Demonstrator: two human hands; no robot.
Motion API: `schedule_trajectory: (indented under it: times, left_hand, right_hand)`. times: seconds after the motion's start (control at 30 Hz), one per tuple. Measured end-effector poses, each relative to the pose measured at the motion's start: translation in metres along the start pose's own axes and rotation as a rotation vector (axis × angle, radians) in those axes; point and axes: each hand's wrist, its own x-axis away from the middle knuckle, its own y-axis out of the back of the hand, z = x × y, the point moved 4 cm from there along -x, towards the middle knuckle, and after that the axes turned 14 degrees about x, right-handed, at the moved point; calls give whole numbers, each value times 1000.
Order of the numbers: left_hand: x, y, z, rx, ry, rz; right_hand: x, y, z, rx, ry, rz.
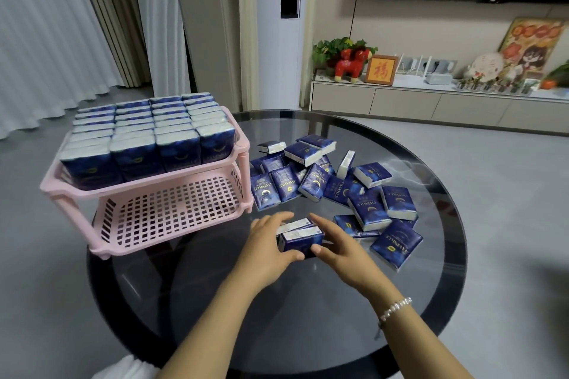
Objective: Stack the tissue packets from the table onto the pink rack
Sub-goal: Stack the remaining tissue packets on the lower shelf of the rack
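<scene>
A pink two-tier rack [101, 191] stands at the left of the round glass table [308, 301]. Its top tier is packed with rows of upright blue tissue packets [138, 138]; the bottom tier [172, 212] holds nothing. Several loose blue packets [338, 184] lie scattered in the middle and right of the table. In front of them, a small bundle of packets [300, 237] stands on edge on the glass. My left hand [268, 243] grips the bundle's left side, thumb at its near face. My right hand [335, 243] grips its right side.
The table's dark rim [455, 224] curves round the right. Beyond it are a low white cabinet [431, 104] with ornaments, a tall white appliance [277, 40] and curtains [61, 24] at the left. A bead bracelet [395, 308] is on my right wrist.
</scene>
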Motion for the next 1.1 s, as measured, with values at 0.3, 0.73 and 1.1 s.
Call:
schedule_trajectory:
  times: [0.3,0.73,1.1]
  left_hand:
    - [3,-9,2,-286,-91,134]
    - [1,-11,1,53,3,-64]
    - [-2,-3,3,497,164,-97]
  right_hand:
    - [-3,3,2,248,64,-45]
    - [-15,94,-6,1068,-317,-288]
    - [-19,75,2,623,-69,-350]
